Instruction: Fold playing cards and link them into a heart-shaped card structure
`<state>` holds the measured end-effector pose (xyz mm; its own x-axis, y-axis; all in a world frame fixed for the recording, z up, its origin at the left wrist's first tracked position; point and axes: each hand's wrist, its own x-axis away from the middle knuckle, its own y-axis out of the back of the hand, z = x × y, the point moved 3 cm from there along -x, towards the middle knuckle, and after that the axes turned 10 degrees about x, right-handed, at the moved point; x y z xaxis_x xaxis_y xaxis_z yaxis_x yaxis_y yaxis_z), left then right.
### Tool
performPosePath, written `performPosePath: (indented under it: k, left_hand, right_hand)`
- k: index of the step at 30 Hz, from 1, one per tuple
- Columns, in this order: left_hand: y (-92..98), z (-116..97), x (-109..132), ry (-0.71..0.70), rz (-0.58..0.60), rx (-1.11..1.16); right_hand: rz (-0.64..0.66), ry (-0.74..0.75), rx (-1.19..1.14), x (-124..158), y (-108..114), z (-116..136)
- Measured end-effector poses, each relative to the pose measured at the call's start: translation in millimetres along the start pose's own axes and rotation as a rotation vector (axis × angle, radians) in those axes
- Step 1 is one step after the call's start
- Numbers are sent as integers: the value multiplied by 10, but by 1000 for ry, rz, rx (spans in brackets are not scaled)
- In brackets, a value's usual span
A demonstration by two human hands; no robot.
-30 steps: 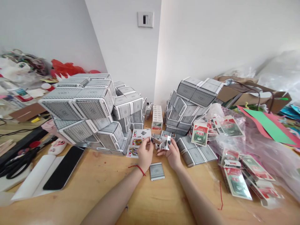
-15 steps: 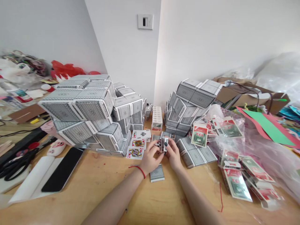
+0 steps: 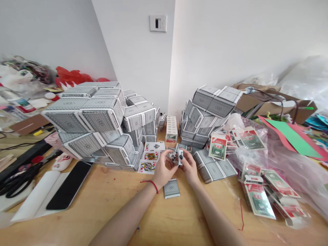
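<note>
My left hand [image 3: 162, 169] and my right hand [image 3: 189, 166] meet over the wooden table [image 3: 107, 208], both pinching a small packet of playing cards [image 3: 175, 157] held face up between the fingertips. A face-down grey-backed deck [image 3: 171, 188] lies on the table just below my wrists. Three face-up cards [image 3: 151, 156] lie to the left of my left hand. A red string circles my left wrist.
Big blocks of grey-backed decks stand at the left [image 3: 97, 119] and right [image 3: 207, 112]. A fanned row of decks [image 3: 214, 167] lies by my right hand. Flat card boxes in plastic [image 3: 258, 191] fill the right. A phone [image 3: 68, 184] and scissors [image 3: 17, 177] lie left.
My hands, apart a second ago, have closed together around the small packet of cards and stayed there; the packet now shows its faces upward.
</note>
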<state>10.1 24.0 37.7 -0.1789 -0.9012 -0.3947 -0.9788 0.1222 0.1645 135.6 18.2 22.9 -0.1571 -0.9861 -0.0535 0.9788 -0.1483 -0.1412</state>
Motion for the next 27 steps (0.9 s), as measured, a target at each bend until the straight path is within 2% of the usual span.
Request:
performPosePath:
  k: [6,11,19,27]
  left_hand:
    - [8,5,2,-61,60,-133]
    - [7,16,21,-42,92,-97]
    - [32,1,-13,-99,51,-180]
    - [29,13,1,-129,57,-214]
  right_hand:
    - [1,15,45,-12,-26,7]
    - [3,-8,44,-17,-22,-7]
    - [119,-18,57,-32,-42,-46]
    - [206,-63,-56,-15,-71,-65]
